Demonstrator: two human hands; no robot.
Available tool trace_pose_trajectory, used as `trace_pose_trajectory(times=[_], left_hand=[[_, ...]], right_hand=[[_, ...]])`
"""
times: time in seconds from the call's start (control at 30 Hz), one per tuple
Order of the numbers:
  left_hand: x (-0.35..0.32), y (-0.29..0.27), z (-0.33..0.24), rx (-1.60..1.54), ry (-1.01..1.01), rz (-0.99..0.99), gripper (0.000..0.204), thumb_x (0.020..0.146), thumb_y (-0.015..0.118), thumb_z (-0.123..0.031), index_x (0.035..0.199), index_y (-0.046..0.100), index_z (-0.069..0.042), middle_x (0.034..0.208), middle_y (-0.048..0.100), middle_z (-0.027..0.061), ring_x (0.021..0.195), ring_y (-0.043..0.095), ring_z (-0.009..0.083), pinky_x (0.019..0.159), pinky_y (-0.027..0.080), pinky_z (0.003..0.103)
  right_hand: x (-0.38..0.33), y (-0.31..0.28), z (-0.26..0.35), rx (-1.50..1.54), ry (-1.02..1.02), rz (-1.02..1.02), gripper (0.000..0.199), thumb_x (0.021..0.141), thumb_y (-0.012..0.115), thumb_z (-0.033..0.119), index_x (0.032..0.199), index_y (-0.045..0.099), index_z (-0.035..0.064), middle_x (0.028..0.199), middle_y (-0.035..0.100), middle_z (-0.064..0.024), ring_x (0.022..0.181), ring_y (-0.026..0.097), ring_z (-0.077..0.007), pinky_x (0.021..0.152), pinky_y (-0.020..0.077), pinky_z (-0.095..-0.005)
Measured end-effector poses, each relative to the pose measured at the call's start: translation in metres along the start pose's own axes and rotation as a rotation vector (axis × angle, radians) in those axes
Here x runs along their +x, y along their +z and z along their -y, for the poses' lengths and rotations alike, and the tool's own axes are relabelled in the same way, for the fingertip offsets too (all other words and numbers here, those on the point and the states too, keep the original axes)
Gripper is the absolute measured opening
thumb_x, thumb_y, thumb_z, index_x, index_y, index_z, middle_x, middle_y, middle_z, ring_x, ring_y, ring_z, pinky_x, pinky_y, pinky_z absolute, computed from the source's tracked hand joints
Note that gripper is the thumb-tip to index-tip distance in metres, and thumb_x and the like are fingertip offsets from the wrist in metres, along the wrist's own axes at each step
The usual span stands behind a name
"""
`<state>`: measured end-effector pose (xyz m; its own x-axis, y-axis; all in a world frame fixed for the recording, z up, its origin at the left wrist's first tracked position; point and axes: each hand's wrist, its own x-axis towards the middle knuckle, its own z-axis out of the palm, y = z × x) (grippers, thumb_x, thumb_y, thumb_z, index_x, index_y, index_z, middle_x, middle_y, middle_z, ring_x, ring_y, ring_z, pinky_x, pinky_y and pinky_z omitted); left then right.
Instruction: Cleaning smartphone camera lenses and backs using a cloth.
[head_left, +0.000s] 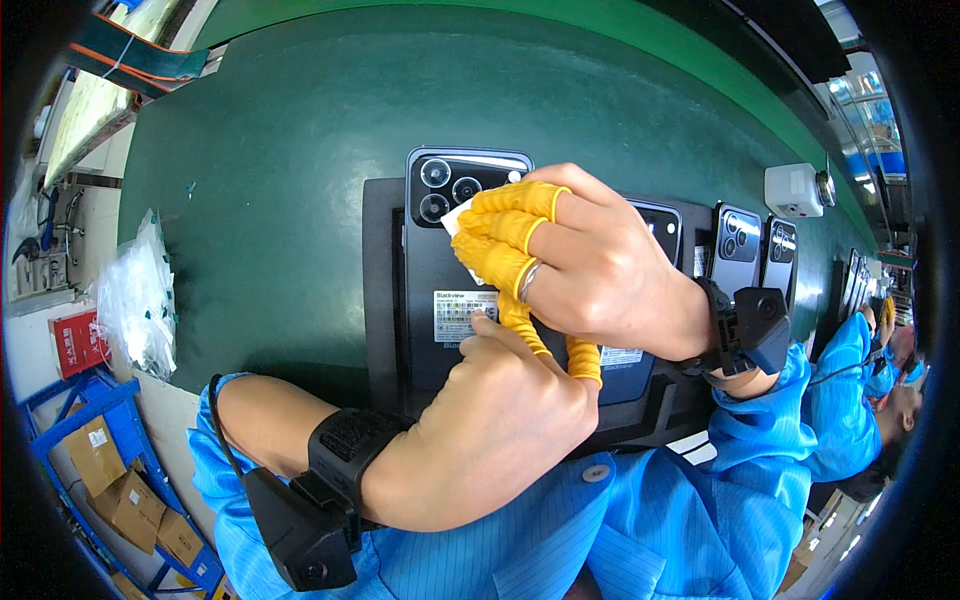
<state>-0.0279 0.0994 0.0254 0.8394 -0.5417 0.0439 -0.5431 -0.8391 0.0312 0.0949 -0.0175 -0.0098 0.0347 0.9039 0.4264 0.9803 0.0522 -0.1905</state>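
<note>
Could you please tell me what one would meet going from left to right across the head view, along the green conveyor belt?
Crumpled clear plastic bag → dark smartphone lying back-up with its camera cluster showing → right hand with yellow finger cots → two more dark phones → small white box-shaped device.

A glossy dark phone (440,290) with glass lenses and a paper label lies on the matt green counter (290,200), under rubbery yellow finger cots (505,235) pinching a white paper-like scrap (455,216).
</note>
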Motion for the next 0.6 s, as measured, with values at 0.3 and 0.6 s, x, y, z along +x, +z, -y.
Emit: trace_pose_trajectory(times=[0.3,0.6], left_hand=[[0.000,-0.001,0.000,-0.007,-0.005,0.002,0.021,0.065,0.064,-0.019,0.078,0.066,-0.003,0.055,0.052,0.0052,0.053,0.055,0.0170,0.037,0.040,0.026],[0.000,0.001,0.000,0.010,-0.003,-0.014,0.025,0.065,0.063,-0.019,0.083,0.067,-0.002,0.054,0.052,0.0047,0.053,0.055,0.0167,0.037,0.041,0.025]], right_hand=[[0.000,0.000,0.001,0.013,0.024,0.027,0.034,0.059,0.066,0.009,0.092,0.071,-0.0016,0.097,0.070,-0.0122,0.092,0.067,-0.0243,0.085,0.0518,-0.0402],[-0.001,0.011,0.000,-0.018,0.007,-0.134,0.016,0.062,0.064,0.016,0.076,0.063,0.0066,0.072,0.057,-0.0022,0.072,0.059,-0.0198,0.077,0.0480,-0.0343]])
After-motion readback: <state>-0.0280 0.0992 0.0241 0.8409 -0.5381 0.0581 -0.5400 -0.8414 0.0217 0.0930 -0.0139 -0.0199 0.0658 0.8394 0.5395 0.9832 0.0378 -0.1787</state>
